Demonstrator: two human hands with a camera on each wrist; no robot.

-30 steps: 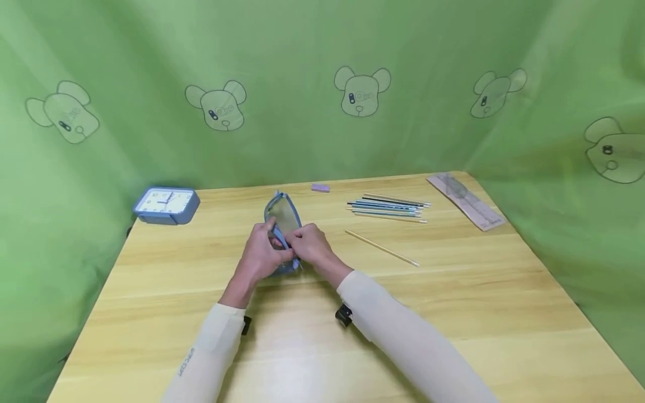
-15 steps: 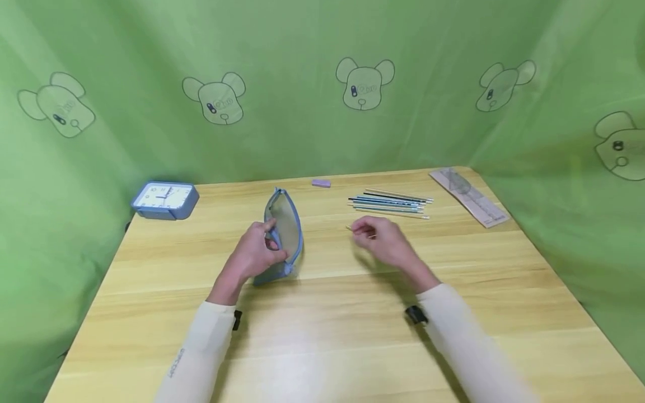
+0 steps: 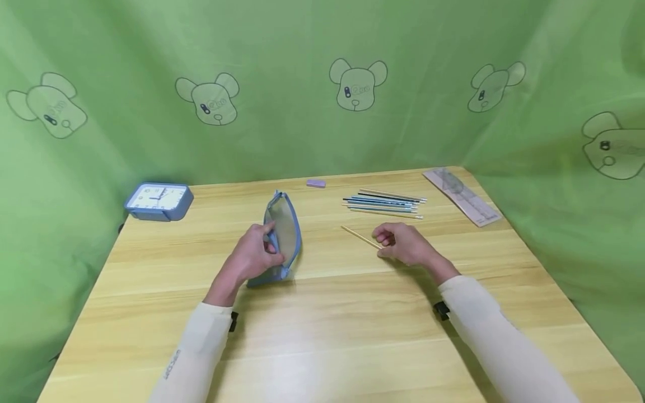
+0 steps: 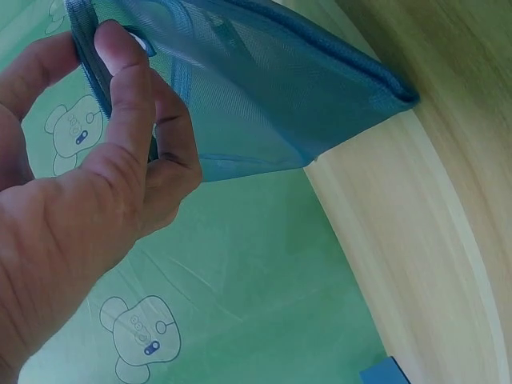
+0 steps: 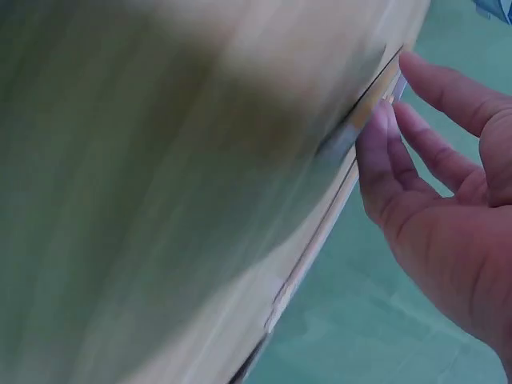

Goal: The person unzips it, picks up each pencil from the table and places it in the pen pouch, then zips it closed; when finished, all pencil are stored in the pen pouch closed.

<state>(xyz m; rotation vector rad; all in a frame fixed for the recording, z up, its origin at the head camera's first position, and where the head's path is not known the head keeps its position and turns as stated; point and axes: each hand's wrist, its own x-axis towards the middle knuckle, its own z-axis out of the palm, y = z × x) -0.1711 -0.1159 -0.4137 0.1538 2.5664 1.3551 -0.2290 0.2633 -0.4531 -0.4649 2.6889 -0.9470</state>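
My left hand (image 3: 249, 254) pinches one edge of a blue mesh pencil case (image 3: 288, 232), whose mouth gapes upward. In the left wrist view, thumb and fingers (image 4: 132, 48) hold the zipper edge, and the mesh side (image 4: 256, 88) hangs beyond. My right hand (image 3: 407, 244) is over the eraser end of a single yellow pencil (image 3: 360, 235) lying on the table. The right wrist view has the thumb right by that pencil (image 5: 364, 112), the other fingers spread apart from the thumb; the hand covers part of the pencil in the head view.
Several pencils (image 3: 385, 204) lie in a group behind the right hand. A purple eraser (image 3: 316, 183) rests by the back edge. A packaged ruler set (image 3: 462, 197) lies at back right, a blue clock (image 3: 159, 201) at back left. Green curtain (image 3: 282, 145) encloses the wooden table (image 3: 322, 336).
My right hand has left the pencil case and moved right, then along the single pencil to its eraser end. My left hand keeps hold of the case, whose mouth has widened.
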